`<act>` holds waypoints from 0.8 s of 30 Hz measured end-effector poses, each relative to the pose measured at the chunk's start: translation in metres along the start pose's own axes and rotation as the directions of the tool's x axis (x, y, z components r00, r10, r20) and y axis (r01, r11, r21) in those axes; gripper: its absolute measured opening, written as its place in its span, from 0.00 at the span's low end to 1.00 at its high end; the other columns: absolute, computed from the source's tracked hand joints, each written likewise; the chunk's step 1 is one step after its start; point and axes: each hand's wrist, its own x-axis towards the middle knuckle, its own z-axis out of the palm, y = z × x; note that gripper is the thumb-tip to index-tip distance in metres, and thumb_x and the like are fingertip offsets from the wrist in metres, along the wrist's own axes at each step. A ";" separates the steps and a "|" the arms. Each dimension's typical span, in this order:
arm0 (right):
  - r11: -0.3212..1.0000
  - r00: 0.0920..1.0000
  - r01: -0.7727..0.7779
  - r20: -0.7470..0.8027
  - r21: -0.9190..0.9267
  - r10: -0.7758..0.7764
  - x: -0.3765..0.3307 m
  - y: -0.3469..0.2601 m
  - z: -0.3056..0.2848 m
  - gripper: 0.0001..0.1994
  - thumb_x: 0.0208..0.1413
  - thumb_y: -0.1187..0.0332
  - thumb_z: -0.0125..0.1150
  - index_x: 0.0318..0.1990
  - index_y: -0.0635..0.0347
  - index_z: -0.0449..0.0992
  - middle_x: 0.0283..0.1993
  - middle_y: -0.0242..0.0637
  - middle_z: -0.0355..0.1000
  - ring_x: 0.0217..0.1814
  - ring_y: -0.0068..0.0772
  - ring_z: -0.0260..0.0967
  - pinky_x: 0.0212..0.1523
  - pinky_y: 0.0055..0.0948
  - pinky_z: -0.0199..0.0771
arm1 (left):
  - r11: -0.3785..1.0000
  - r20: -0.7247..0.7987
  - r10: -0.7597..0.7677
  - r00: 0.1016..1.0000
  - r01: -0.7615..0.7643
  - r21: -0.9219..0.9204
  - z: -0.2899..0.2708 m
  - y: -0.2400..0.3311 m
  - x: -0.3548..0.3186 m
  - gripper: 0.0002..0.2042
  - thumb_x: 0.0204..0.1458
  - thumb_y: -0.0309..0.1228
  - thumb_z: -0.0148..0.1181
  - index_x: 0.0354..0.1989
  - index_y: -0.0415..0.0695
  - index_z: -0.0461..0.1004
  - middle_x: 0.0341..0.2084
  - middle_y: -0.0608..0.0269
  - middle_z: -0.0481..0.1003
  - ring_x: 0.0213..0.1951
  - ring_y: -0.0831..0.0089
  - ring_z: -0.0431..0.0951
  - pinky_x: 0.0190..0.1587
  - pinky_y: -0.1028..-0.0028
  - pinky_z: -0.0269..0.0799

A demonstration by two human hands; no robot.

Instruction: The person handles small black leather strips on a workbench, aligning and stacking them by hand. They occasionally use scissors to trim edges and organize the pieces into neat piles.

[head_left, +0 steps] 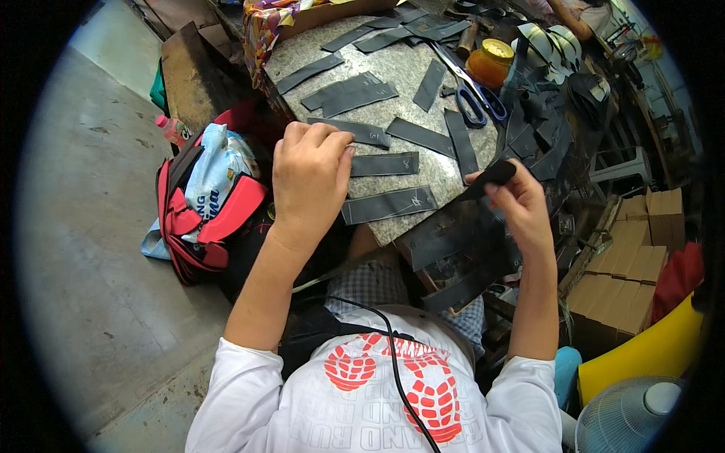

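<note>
My right hand [517, 204] pinches a dark, soft-looking strip [495, 174] at the right of the speckled stone tabletop [385, 72]. Its lower end trails towards the table's near edge. My left hand [313, 170] is at the left edge of the tabletop, fingers curled together. Its fingertips meet a black strip with pale marks [366, 134]; whether they grip it or something else is hidden. Close by lie another black strip [385, 164] and a wider one [393, 205]. Several more flat black strips, including one near the middle [423, 137], are spread across the top.
Blue-handled scissors [472, 102] lie beside an orange jar with a yellow lid [491, 62]. Black scraps [536, 136] heap up at the right. A red-and-black bag [219, 219] stands left of the table. Cardboard boxes [619, 260] and a fan [627, 419] are at the right.
</note>
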 end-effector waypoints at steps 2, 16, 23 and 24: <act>0.935 0.991 0.133 0.033 -0.329 -0.130 -0.002 -0.009 0.012 0.10 0.55 0.80 0.56 0.45 0.62 0.76 0.51 0.37 0.77 0.52 0.28 0.69 0.54 0.27 0.67 | 0.996 -0.031 0.088 0.996 -0.088 -0.012 0.007 -0.003 0.005 0.12 0.49 0.30 0.66 0.43 0.48 0.80 0.44 0.67 0.77 0.49 0.64 0.73 0.51 0.62 0.67; 0.811 0.968 0.182 -0.044 -0.556 -0.247 0.021 0.001 0.014 0.09 0.59 0.77 0.59 0.47 0.65 0.76 0.43 0.38 0.77 0.47 0.32 0.76 0.49 0.28 0.72 | 0.979 0.176 0.202 0.963 -0.198 -0.043 0.015 0.010 0.030 0.12 0.50 0.30 0.65 0.43 0.45 0.80 0.51 0.63 0.76 0.52 0.61 0.73 0.55 0.61 0.66; 0.760 0.972 0.149 -0.045 -0.633 -0.229 0.016 -0.002 -0.001 0.11 0.59 0.78 0.59 0.49 0.65 0.75 0.48 0.38 0.78 0.47 0.30 0.76 0.49 0.27 0.72 | 0.904 0.370 0.415 0.831 -0.424 -0.062 0.035 0.026 0.054 0.13 0.56 0.34 0.61 0.49 0.49 0.79 0.53 0.67 0.77 0.55 0.66 0.73 0.63 0.56 0.61; 0.811 0.979 0.109 -0.079 -0.575 -0.187 0.014 -0.004 -0.004 0.12 0.58 0.78 0.59 0.50 0.64 0.75 0.49 0.38 0.78 0.47 0.29 0.76 0.50 0.27 0.72 | 0.905 0.379 0.406 0.832 -0.423 -0.041 0.035 0.025 0.054 0.13 0.57 0.34 0.60 0.49 0.49 0.80 0.52 0.68 0.77 0.55 0.68 0.73 0.64 0.54 0.60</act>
